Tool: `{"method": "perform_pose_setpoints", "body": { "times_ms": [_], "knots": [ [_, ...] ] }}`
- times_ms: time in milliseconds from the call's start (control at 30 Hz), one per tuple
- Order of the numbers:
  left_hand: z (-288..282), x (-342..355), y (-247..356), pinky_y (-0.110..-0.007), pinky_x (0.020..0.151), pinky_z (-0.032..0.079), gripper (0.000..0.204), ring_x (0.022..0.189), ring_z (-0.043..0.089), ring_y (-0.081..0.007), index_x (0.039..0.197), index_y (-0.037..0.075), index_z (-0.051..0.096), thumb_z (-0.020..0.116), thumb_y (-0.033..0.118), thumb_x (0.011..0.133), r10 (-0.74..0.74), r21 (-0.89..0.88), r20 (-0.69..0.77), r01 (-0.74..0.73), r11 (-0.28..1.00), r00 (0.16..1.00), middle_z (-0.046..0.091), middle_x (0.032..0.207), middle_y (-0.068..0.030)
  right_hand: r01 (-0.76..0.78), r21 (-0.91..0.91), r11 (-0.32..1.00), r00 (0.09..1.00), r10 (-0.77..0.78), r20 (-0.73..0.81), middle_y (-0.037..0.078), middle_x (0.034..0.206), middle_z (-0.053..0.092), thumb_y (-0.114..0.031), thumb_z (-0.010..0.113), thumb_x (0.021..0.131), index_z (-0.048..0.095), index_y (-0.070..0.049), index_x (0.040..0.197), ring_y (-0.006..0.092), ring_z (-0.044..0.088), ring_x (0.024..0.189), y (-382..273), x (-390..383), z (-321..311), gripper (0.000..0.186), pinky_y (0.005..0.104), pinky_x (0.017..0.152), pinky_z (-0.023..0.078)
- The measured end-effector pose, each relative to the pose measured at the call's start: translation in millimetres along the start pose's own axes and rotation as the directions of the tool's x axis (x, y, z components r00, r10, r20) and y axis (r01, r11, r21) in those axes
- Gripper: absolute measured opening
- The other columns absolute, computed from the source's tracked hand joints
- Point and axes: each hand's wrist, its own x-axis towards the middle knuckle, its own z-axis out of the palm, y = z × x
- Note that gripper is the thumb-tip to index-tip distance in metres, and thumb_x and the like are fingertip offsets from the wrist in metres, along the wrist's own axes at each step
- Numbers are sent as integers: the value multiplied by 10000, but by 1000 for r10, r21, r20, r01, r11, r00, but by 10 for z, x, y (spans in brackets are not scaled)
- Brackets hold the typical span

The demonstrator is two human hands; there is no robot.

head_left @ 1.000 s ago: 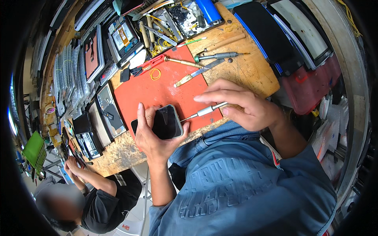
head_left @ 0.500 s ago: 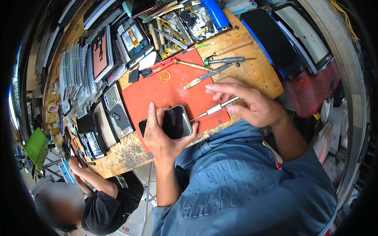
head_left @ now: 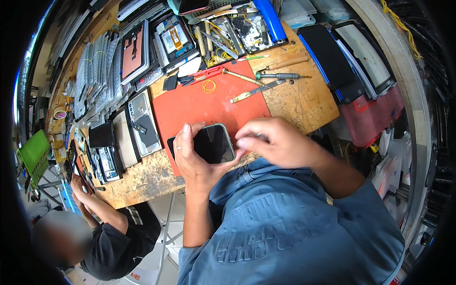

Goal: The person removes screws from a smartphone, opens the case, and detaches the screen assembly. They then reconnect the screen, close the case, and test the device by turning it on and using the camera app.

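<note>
My left hand [head_left: 192, 159] is closed round a smartphone [head_left: 211, 145] with a dark screen and a pale metal frame, its thumb and fingers on the edges. The phone is held over the red mat [head_left: 218, 107], near the bench's front edge. Just to the right of the phone is my right hand [head_left: 280, 142], slightly blurred, with its fingers curled together by the phone's edge and the left fingertips. What those fingers hold is mostly hidden; only a small dark bit shows between them. Beyond the hands lie a brass-coloured screwdriver [head_left: 242, 77] and a flat blade tool [head_left: 254, 92].
A grey pen-like driver [head_left: 280, 76] and a yellow rubber band [head_left: 209, 86] lie farther back. Opened phones [head_left: 142, 126] stand at the left, with a tool tray [head_left: 218, 40] behind. A dark tablet-like panel [head_left: 325, 57] rests at right. Another person [head_left: 109, 237] works at lower left.
The slim silver screwdriver at the phone's right edge no longer shows. My right hand has turned, curled its fingers and moved down and left toward the phone. The whole view has shifted slightly.
</note>
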Motion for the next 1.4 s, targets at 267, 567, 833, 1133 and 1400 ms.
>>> {"method": "perform_pose_setpoints", "body": {
  "times_ms": [267,567,833,1133,1400],
  "knots": [
    [-21,6,-21,-433,959,557,1418,1078,680,-332,1645,16,190,1073,251,560,9,-50,1,-9,999,1000,646,1236,-210,20,-112,994,999,-16,36,110,763,638,-68,724,948,641,-2,869,245,649,689,-143,120,92,132,393,646,499],
    [-17,4,-4,-538,1033,448,1389,1105,656,-367,1616,0,247,1012,550,595,2,6,-13,-2,1000,1000,692,1232,-126,-77,32,997,991,79,-104,-22,711,593,-87,655,1015,646,-32,868,69,536,680,42,114,118,157,283,614,452],
    [-26,25,20,-549,1050,435,1359,1107,659,-360,1606,4,262,1011,546,608,9,14,-45,-9,1000,999,693,1236,-111,-177,47,983,979,180,-92,28,729,684,-82,708,999,673,9,863,54,618,664,-61,138,173,168,284,588,491],
    [-70,57,16,-554,1040,477,1300,1062,674,-375,1584,21,345,1006,526,585,12,35,3,-13,999,1000,685,1163,-159,-260,34,965,963,262,-67,-62,704,622,-30,721,938,677,-33,869,-4,540,650,0,94,167,82,222,562,441],
    [-231,178,95,-499,1098,445,935,1212,626,-356,1419,32,608,876,579,710,8,-20,110,-5,1000,994,665,1251,-147,-100,63,993,979,110,-170,-37,774,565,-108,658,1046,639,-30,908,31,506,693,-392,393,-209,160,254,580,403]
  ]
}}
